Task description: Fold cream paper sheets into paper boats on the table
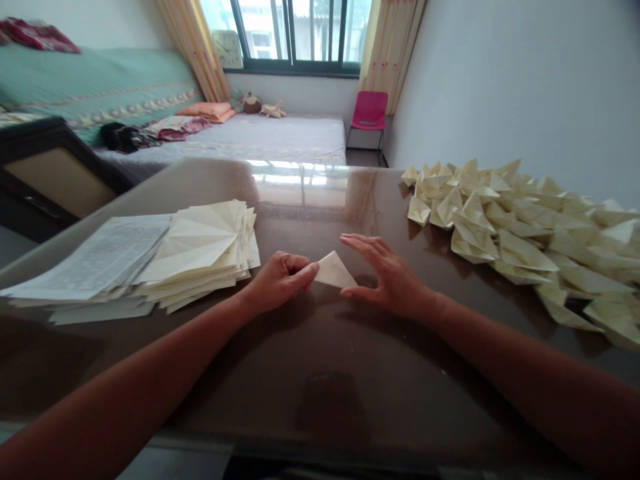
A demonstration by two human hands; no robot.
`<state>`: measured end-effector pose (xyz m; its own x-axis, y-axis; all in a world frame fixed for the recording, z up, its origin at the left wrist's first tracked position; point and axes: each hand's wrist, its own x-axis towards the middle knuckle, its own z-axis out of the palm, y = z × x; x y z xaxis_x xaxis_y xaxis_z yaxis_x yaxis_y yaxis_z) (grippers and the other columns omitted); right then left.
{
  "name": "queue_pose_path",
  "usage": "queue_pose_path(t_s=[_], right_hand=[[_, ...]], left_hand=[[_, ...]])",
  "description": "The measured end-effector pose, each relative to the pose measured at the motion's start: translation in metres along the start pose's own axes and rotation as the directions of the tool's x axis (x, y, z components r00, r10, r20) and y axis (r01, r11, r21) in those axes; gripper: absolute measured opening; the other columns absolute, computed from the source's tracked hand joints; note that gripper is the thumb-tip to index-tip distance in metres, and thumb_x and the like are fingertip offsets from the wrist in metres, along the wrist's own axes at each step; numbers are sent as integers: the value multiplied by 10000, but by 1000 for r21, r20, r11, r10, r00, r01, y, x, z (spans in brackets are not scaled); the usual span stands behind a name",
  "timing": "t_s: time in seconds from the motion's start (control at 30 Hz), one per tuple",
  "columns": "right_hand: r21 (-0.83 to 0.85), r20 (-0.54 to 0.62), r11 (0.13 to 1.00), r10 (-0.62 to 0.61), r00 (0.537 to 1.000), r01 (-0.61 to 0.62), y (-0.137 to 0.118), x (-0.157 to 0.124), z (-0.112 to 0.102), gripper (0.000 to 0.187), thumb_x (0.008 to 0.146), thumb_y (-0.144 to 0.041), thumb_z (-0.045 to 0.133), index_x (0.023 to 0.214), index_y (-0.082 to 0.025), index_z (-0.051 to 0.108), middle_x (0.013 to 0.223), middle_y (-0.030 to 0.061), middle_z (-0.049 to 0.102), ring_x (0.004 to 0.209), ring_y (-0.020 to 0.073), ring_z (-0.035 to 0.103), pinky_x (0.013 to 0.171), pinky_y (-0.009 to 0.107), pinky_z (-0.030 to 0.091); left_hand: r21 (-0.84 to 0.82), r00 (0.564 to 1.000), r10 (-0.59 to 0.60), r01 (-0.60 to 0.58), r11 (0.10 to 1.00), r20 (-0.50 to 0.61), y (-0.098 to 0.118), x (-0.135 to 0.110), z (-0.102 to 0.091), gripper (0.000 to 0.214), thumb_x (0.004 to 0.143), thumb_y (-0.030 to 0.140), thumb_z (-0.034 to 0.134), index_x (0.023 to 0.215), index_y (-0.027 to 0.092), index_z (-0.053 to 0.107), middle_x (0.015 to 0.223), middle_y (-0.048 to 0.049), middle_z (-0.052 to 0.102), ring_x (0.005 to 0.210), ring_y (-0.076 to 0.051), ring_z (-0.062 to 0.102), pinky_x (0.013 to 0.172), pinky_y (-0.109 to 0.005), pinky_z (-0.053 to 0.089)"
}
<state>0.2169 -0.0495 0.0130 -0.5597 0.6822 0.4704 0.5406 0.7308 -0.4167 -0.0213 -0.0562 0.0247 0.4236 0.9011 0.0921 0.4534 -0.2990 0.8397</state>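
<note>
A small folded piece of cream paper point(335, 270), pointed at the top, is in front of me over the glossy brown table point(305, 360). My left hand point(283, 280) pinches its left corner between thumb and fingers. On the other side, my right hand point(383, 277) has its fingers stretched out and spread from the thumb. That thumb is close to the paper's right corner; whether it touches, I cannot tell. The left corner is hidden under my left fingers.
To the left lie a stack of creased cream sheets point(200, 233) and a pile of printed sheets point(100, 257). Many folded paper shapes point(525, 227) are heaped along the table's right side. Beyond are a bed point(295, 137), a pink chair point(370, 110) and a dark cabinet point(55, 173).
</note>
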Motion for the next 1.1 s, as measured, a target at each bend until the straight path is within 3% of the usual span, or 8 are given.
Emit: queue_pose_path(t_s=[0.07,0.13,0.3,0.47,0.7,0.83,0.97,1.1], right_hand=[[-8,71,999,-43,997,44,-7,-1,0,778,779,-523,652,1435,-230,353,1424,97,454,1273,267,425,1061,418,377],[2,116,999,-32,993,32,-11,-3,0,676,813,-454,636,1413,-253,397,1395,80,495,1238,246,472,1042,408,405],[84,117,996,-2,993,-8,-11,-6,3,558,815,-373,639,1335,-223,501,1294,96,582,1172,233,539,962,386,480],[272,177,953,89,980,-135,-14,-6,5,537,802,-386,649,1296,-213,528,1257,80,599,815,147,648,677,260,562],[346,301,891,192,934,-295,-17,-5,5,497,830,-353,601,1288,-177,522,1014,60,681,764,153,664,684,267,554],[293,263,930,144,954,-221,-23,-7,8,523,824,-227,556,1335,-193,452,1101,57,669,814,154,668,747,269,542],[137,180,984,84,980,-110,-31,-10,14,619,814,-173,513,1405,-188,328,1274,86,587,1010,204,625,886,324,498],[-133,162,986,121,979,-100,-36,-8,14,509,832,-226,518,1329,-160,428,1218,113,605,1098,280,541,950,436,452]], left_hand=[[6,999,23,-23,1000,48,7,-3,2,471,867,413,497,483,140,516,406,38,416,411,-56,351,429,-199,254],[-4,996,36,-36,999,81,13,-4,4,470,872,418,497,498,134,522,424,40,423,422,-54,358,432,-192,263],[-63,991,57,-50,997,125,10,-4,6,446,844,460,548,554,123,517,486,44,450,471,-57,388,452,-178,293],[-79,995,20,-12,997,95,-2,-1,10,380,756,457,664,642,108,565,558,34,504,535,-75,430,472,-173,327],[-4,992,81,-81,997,95,-3,-1,9,264,830,377,585,772,122,621,639,29,542,562,-70,440,505,-166,359],[150,993,85,-97,984,84,4,-4,16,187,861,332,512,882,152,560,672,33,545,553,-79,470,515,-183,364],[307,999,36,-41,951,22,11,-9,32,206,823,321,526,963,188,455,693,33,570,573,-125,550,546,-225,387],[414,998,56,-49,909,-5,16,-11,43,111,821,276,479,895,213,427,748,12,579,615,-151,602,590,-254,406]])
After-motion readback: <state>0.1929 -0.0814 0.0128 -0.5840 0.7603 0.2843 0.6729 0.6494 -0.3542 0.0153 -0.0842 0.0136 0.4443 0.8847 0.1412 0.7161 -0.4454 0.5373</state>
